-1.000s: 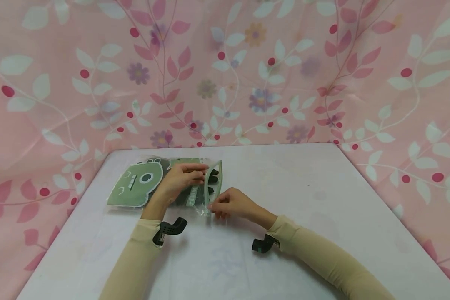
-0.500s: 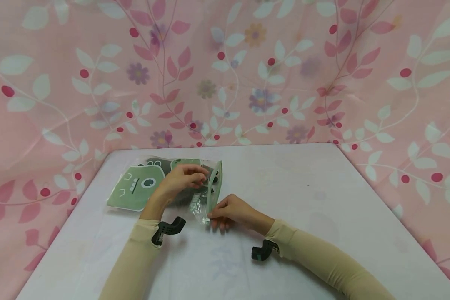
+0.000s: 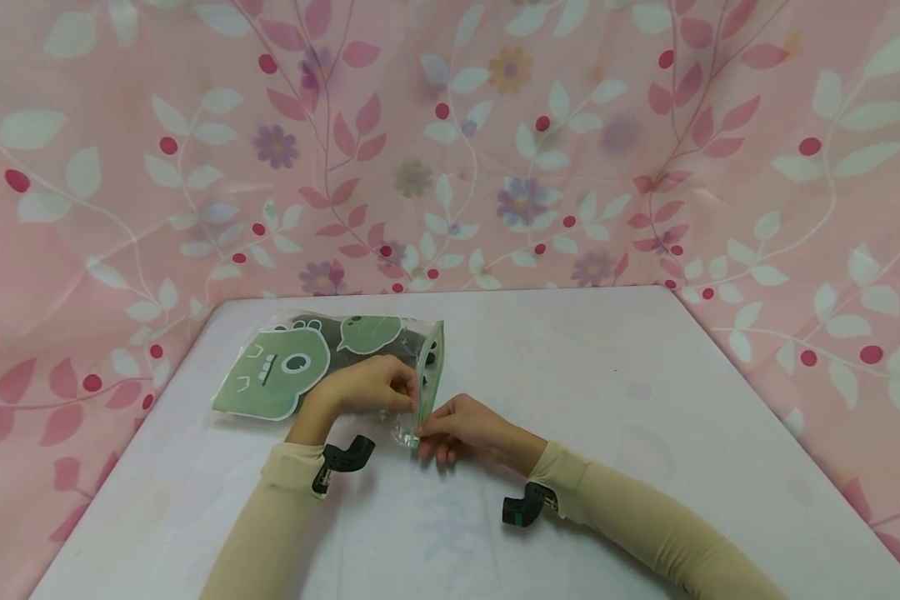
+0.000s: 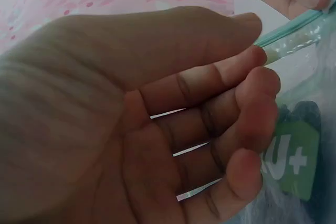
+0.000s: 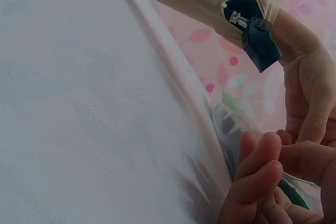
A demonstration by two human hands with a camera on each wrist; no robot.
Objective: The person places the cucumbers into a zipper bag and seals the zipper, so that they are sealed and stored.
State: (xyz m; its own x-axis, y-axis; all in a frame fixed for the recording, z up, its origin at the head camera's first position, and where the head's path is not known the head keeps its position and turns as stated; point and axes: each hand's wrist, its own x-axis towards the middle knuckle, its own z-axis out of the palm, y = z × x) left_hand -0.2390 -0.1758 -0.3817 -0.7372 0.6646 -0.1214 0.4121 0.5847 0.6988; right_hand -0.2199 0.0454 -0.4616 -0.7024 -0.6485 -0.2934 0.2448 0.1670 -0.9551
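A clear zip bag with a green one-eyed monster print lies at the left of the table, dark contents showing through its plastic. Its green zip strip runs along the right end. My left hand reaches over the bag and pinches the strip between thumb and index finger; the left wrist view has the strip entering between those tips. With thumb and fingers my right hand pinches the strip's near corner. In the left wrist view, a green patch with white lettering shows beyond the curled fingers.
A white-covered table spreads under both arms. Behind it hangs a pink floral cloth. Dark camera mounts are strapped at the left cuff and the right cuff.
My left hand has slid from the bag's far side toward me, along the strip. The gaping mouth has narrowed. My right hand has pulled its corner slightly nearer, then stayed there.
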